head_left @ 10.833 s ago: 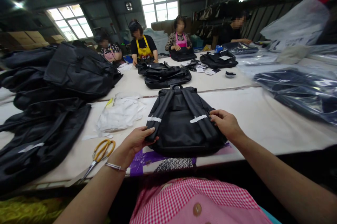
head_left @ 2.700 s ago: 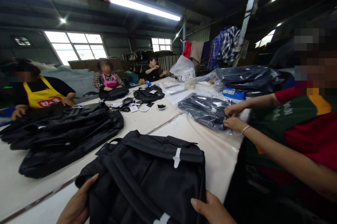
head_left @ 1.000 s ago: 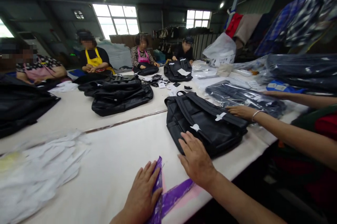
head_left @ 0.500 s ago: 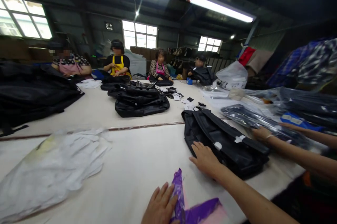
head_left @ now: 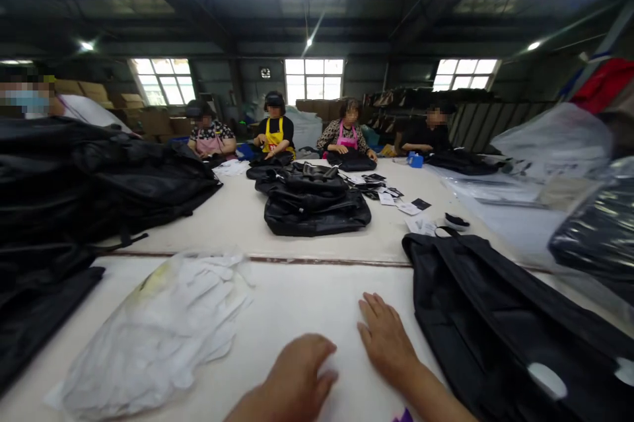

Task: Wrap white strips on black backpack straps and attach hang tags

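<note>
Two bare hands, neither holding anything. Bearings are read with the view's centre as hub.

Left hand [head_left: 297,379], 6 o'clock: blurred, fingers curved, thumb standing off with a gap between, just above or on the white tabletop [head_left: 297,296]; contact cannot be told. Right hand [head_left: 389,336], 5 o'clock: palm down, fingers nearly straight and slightly parted, nearest the black backpack [head_left: 460,306]. Its fingertips are apart from the bag; whether the forearm brushes the edge is unclear.

Backpack: 4 o'clock, flat, straps up, carry loop toward the hub, lower end cut off by the frame. White strap pieces [head_left: 547,379] are on it; no plastic around it.

Progress, judged: with both sets of fingers off it, handling of this bag seems finished for the moment. Unwrapped remainder: black bag heap [head_left: 94,177] at 9 o'clock, smaller black stack [head_left: 317,207] near the hub. One dark item in clear plastic [head_left: 601,230] lies at 3 o'clock. White sheet bundle [head_left: 158,336], near 8 o'clock, lies untouched.
</note>
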`<state>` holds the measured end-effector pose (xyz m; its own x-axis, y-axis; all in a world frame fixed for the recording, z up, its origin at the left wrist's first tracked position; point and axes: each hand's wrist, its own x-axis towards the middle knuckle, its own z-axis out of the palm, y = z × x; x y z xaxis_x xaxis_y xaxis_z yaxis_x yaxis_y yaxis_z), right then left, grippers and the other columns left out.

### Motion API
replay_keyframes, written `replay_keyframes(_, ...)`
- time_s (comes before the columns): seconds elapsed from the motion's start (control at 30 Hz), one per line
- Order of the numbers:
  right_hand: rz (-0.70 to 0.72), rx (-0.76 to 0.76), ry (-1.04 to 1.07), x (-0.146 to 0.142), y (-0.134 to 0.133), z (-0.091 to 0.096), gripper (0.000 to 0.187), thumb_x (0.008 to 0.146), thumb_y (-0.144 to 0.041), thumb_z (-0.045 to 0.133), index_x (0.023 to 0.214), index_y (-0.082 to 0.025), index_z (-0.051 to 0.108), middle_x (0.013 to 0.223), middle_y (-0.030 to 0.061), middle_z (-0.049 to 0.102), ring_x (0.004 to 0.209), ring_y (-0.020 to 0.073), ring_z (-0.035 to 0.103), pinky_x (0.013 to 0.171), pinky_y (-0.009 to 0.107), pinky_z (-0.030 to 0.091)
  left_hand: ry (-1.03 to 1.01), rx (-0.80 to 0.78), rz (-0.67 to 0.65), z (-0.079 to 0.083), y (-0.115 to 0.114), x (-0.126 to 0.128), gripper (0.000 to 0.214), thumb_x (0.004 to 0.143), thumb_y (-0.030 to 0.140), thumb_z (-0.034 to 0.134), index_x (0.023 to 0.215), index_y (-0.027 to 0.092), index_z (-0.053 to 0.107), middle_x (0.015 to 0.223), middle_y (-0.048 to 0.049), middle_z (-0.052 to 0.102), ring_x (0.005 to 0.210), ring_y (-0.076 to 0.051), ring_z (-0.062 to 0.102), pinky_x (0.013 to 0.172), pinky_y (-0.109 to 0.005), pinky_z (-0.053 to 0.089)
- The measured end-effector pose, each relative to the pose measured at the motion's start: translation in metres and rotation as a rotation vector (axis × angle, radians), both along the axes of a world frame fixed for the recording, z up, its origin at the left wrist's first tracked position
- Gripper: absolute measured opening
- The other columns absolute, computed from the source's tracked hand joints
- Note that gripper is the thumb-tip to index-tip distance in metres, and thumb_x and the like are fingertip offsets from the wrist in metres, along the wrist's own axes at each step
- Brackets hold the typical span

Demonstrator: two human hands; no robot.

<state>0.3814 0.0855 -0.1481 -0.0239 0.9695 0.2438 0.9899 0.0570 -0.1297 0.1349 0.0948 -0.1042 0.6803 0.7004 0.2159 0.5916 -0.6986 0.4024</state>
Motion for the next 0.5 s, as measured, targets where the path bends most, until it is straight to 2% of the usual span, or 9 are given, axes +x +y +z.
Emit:
replay_keyframes(0.1, 0.003, 0.058, -0.001, 0.005, 0.000, -0.015, 0.048, 0.092, -0.036, 0.038, 0.132, -0.015, 0.056, 0.144, 0.0118, 0.048, 0.135, 0.0300, 0.039, 0.108, 0.048, 0.033, 0.180, -0.114, 0.172, 0.043, 0.039, -0.002, 0.036, 0.087, 0.038, 0.051, 0.117, 0.020, 0.063, 0.112, -0.0113, 0.067, 0.105, -0.027, 0.062, 0.096, -0.043, 0.049)
replay_keyframes(0.13, 0.002, 0.078, -0.003, 0.008, 0.001, -0.019, 0.049, 0.092, -0.038, 0.038, 0.131, -0.014, 0.057, 0.143, 0.0124, 0.049, 0.135, 0.0305, 0.040, 0.107, 0.049, 0.034, 0.229, -0.145, 0.201, 0.052, 0.047, -0.003, 0.036, 0.086, 0.037, 0.052, 0.116, 0.019, 0.063, 0.112, -0.0116, 0.067, 0.106, -0.028, 0.062, 0.095, -0.043, 0.049)
replay_keyframes(0.2, 0.013, 0.117, -0.004, 0.013, 0.004, -0.026, 0.051, 0.092, -0.040, 0.035, 0.130, -0.014, 0.057, 0.142, 0.0127, 0.050, 0.134, 0.0309, 0.041, 0.106, 0.050, 0.034, 0.301, -0.170, 0.222, 0.057, 0.051, -0.009, 0.035, 0.085, 0.038, 0.053, 0.112, 0.019, 0.064, 0.111, -0.0124, 0.067, 0.106, -0.028, 0.061, 0.095, -0.043, 0.049)
replay_keyframes(0.3, 0.028, 0.142, -0.001, 0.017, 0.007, -0.035, 0.052, 0.091, -0.042, 0.034, 0.129, -0.016, 0.057, 0.142, 0.0110, 0.051, 0.134, 0.0300, 0.041, 0.105, 0.050, 0.035, 0.310, -0.155, 0.199, 0.042, 0.033, -0.023, 0.044, 0.083, 0.046, 0.056, 0.118, 0.019, 0.061, 0.126, -0.0137, 0.060, 0.118, -0.031, 0.054, 0.100, -0.046, 0.045)
replay_keyframes(0.4, 0.018, 0.146, 0.002, 0.019, 0.008, -0.042, 0.052, 0.089, -0.044, 0.033, 0.127, -0.018, 0.058, 0.141, 0.0099, 0.052, 0.132, 0.0302, 0.043, 0.103, 0.050, 0.038, 0.221, -0.106, 0.221, 0.019, 0.008, -0.035, 0.061, 0.087, 0.053, 0.048, 0.140, 0.021, 0.044, 0.151, -0.0107, 0.038, 0.139, -0.030, 0.032, 0.114, -0.049, 0.027)
replay_keyframes(0.5, 0.021, 0.158, 0.010, 0.023, 0.010, -0.049, 0.055, 0.088, -0.047, 0.032, 0.127, -0.017, 0.058, 0.139, 0.0110, 0.053, 0.131, 0.0310, 0.045, 0.102, 0.050, 0.039, 0.179, -0.094, 0.250, 0.007, -0.003, -0.039, 0.063, 0.090, 0.055, 0.042, 0.145, 0.024, 0.037, 0.154, -0.0074, 0.033, 0.143, -0.028, 0.024, 0.118, -0.050, 0.017)
